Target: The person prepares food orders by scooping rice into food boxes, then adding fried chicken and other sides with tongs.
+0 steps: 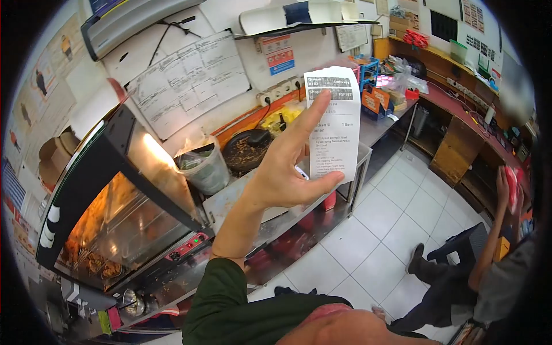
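My left hand (287, 158) is raised in the middle of the head view and grips a long white printed receipt (339, 132). The index finger lies across the front of the paper and the thumb presses near its lower end; the other fingers are partly hidden. Dark header bands and several lines of print face me, with "Delivery" legible at the top. A dark green sleeve covers my upper arm. Nowhere in view is my right hand.
A lit glass warming cabinet (115, 230) stands at left. Behind my hand, a steel counter (241, 198) carries a white bucket (207, 167) and a dark round pan (244, 150). At right, another person (500, 282) holds a red-and-white packet (512, 187) near a red counter (460, 106).
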{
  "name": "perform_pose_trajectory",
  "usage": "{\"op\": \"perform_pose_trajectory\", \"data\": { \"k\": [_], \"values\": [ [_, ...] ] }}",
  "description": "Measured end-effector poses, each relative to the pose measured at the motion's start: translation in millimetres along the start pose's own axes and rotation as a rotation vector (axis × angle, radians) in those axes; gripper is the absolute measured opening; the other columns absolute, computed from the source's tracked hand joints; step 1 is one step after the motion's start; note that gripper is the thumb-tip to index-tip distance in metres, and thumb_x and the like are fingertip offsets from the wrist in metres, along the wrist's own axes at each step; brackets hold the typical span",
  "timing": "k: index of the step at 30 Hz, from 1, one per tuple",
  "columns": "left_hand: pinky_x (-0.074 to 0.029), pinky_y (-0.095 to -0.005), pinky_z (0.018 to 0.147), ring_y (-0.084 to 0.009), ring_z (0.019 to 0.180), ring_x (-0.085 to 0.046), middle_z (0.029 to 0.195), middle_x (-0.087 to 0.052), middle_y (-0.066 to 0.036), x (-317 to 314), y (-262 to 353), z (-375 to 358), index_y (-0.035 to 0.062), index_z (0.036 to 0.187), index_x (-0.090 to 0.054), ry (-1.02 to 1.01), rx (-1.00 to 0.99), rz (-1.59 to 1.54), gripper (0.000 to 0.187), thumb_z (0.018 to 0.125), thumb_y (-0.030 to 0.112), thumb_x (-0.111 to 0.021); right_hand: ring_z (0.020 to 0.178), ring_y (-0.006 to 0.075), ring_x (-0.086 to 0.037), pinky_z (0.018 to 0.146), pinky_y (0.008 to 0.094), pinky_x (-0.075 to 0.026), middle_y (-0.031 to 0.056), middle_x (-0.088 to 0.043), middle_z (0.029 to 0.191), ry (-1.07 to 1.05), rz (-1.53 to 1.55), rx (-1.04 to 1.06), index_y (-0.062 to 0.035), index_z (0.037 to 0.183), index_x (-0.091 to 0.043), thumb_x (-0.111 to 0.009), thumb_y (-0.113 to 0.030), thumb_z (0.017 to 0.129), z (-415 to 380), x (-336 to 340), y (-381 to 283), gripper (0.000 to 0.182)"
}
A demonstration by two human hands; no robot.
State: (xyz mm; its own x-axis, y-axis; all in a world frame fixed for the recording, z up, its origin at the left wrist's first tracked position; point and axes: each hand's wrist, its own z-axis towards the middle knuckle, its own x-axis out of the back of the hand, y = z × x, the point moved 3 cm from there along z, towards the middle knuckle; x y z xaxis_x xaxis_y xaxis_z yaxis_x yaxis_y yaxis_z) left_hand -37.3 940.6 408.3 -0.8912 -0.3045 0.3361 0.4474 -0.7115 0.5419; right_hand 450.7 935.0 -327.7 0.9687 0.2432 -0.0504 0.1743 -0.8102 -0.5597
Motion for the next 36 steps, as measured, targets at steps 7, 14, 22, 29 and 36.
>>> {"op": "perform_pose_trajectory", "data": {
  "k": [7,14,22,29,36],
  "values": [
    [-0.048,-0.0331,0.088,-0.0219,0.122,-0.041,0.14,-0.033,-0.015,-23.7,-63.3,46.1,0.0054,0.142,-0.021,-0.036,-0.037,-0.097,0.091,0.066,-0.001,-0.07,0.087,0.0292,-0.053,0.061,0.0549,-0.047,0.008,-0.051,0.108,0.071,0.252,-0.111,-0.0069,0.115,-0.046,-0.058,-0.023,0.086,60.9,4.6,27.6,0.035],
    [-0.045,-0.0328,0.091,-0.0215,0.12,-0.043,0.138,-0.035,-0.015,-25.6,-135.8,88.3,0.003,0.142,-0.019,-0.029,-0.03,-0.17,0.094,0.064,-0.003,-0.071,0.084,0.0298,-0.059,0.06,0.0484,-0.051,0.0144,-0.056,0.1,0.159,0.257,0.112,-0.003,0.116,-0.046,-0.055,-0.021,0.09,32.0,-28.1,-74.9,0.033],
    [-0.041,-0.0316,0.095,-0.0211,0.119,-0.045,0.135,-0.039,-0.016,-11.7,-223.4,157.4,0.0007,0.142,-0.018,-0.015,-0.097,-0.198,0.095,0.063,-0.003,-0.071,0.082,0.0287,-0.062,0.061,0.0452,-0.051,0.0129,-0.06,0.092,0.093,0.031,0.202,-0.0017,0.113,-0.051,-0.059,-0.026,0.086,105.8,-22.0,-158.2,0.036],
    [-0.043,-0.0315,0.092,-0.0216,0.119,-0.044,0.134,-0.04,-0.015,-11.5,-306.1,206.5,0.0053,0.142,-0.025,-0.095,-0.02,-0.032,0.088,0.068,0.009,-0.073,0.072,0.0242,-0.059,0.051,0.0385,-0.053,0.0114,-0.059,0.094,0.189,-0.013,0.335,-0.0017,0.115,-0.048,-0.061,-0.02,0.083,134.9,-91.0,-371.3,0.04],
    [-0.045,-0.0294,0.085,-0.0193,0.1,-0.059,0.113,-0.06,-0.014,-25.5,-404.8,261.3,0.0015,0.118,-0.056,-0.211,0.119,0.243,0.06,0.065,0.016,-0.079,0.079,0.0157,-0.057,0.07,0.0297,-0.047,0.0096,-0.061,0.088,0.044,-0.352,1.129,0.0007,0.102,-0.058,-0.06,-0.018,0.082,180.8,-217.2,-807.2,0.027]
  ]
}}
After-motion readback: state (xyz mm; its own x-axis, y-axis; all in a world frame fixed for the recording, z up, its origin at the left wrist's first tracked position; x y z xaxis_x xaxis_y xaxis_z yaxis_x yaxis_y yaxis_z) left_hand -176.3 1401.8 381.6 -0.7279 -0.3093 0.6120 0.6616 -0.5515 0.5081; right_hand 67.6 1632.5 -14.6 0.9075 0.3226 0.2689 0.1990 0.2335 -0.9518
